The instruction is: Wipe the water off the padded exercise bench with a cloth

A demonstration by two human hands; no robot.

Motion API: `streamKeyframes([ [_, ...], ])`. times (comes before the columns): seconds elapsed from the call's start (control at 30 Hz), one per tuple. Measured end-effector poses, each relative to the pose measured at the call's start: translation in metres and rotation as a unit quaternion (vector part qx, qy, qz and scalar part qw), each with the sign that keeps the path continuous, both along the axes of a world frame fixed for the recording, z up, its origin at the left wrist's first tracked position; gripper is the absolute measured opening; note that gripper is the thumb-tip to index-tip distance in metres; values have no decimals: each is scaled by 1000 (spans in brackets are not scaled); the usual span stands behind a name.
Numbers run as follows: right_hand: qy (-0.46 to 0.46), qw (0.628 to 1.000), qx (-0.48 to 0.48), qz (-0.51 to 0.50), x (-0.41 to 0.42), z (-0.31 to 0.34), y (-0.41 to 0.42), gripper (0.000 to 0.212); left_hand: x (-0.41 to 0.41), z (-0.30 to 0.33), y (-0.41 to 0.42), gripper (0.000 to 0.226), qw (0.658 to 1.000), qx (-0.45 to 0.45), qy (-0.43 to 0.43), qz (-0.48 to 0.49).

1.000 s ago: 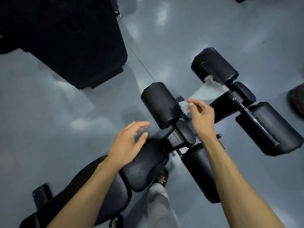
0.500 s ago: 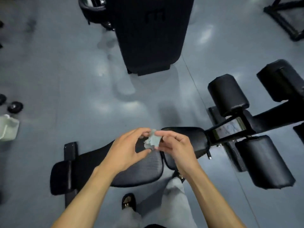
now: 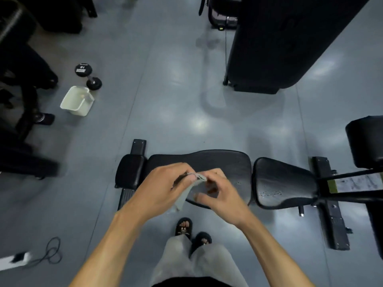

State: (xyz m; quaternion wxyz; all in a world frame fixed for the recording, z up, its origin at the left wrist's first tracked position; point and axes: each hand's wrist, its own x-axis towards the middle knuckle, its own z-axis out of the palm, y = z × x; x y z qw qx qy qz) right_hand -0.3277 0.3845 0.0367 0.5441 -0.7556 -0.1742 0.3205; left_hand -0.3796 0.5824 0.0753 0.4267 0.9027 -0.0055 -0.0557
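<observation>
The black padded exercise bench (image 3: 228, 162) lies across the floor in front of me, its back pad in the middle and its seat pad (image 3: 284, 183) to the right. Small water drops show on both pads. A small grey cloth (image 3: 186, 193) hangs between my hands above the near edge of the back pad. My left hand (image 3: 163, 187) pinches the cloth's top corner. My right hand (image 3: 219, 193), fingers curled, pinches the same top edge from the other side.
A white plastic tub (image 3: 76, 101) and a black dumbbell (image 3: 88, 76) sit on the grey floor at the left. A tall black machine (image 3: 279, 42) stands behind the bench. A roller pad (image 3: 364, 141) is at the right edge. A cable and power strip (image 3: 24, 258) lie lower left.
My view swung left along the bench, from the roller pads to the back pad. The cloth came off the roller end in my right hand, and both hands now hold it.
</observation>
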Motion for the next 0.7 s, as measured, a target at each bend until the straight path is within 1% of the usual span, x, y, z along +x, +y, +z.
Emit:
streamKeyframes([
  [0.07, -16, 996, 0, 85, -9, -5, 9, 25, -16, 12, 6, 21, 1000, -17, -5, 21],
  [0.13, 2, 991, 24, 129, -19, -9, 16, 17, -33, 23, 12, 24, 997, -26, -9, 66],
  [0.17, 18, 989, 36, 141, -24, -10, 19, 16, -43, 26, 15, 25, 995, -27, -11, 99],
  [0.27, 110, 979, 92, 142, -41, -13, 23, 20, -71, 28, 27, 28, 978, -30, -2, 208],
  [0.33, 138, 977, 112, 116, -57, -20, 28, 28, -91, 25, 35, 30, 960, -59, 7, 273],
  [0.4, 202, 967, 144, 58, -76, -28, 36, 30, -113, 19, 46, 33, 947, -66, 13, 314],
  [0.47, 272, 947, 168, 4, -98, -33, 45, 42, -138, 13, 58, 38, 935, -67, 13, 348],
  [0.5, 305, 935, 181, -22, -108, -36, 51, 42, -151, 10, 64, 41, 927, -71, 11, 368],
  [0.6, 393, 888, 212, -112, -141, -38, 74, 28, -188, 1, 81, 45, 904, -79, 2, 420],
  [0.67, 412, 870, 223, -155, -163, -42, 95, 28, -213, -6, 96, 40, 891, -75, 2, 447],
  [0.7, 408, 870, 220, -169, -175, -45, 108, 28, -226, -9, 105, 37, 887, -66, 4, 456],
])
